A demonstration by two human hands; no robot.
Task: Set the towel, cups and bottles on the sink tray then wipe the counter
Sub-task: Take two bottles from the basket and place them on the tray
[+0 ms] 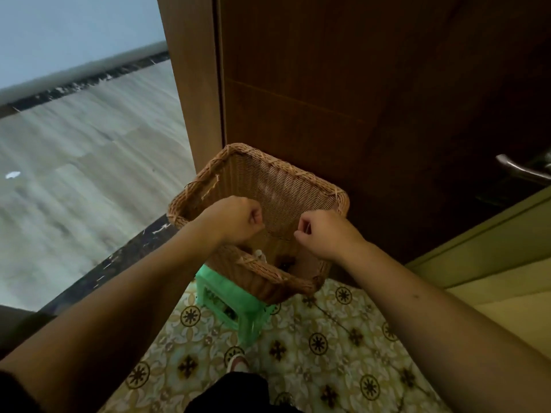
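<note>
nearby, wicker basket (286, 186) atop green stool (226, 296)

Woven wicker basket (283, 186), tan and ribbed, rough to the eye; green translucent plastic stool (226, 296), smooth; dark brown wood-grain door (372, 84), matt, with a polished metal lever handle (518, 171); patterned floor tiles (328, 338), slightly glossy; pale wood-look flooring (89, 150), satin.
</note>
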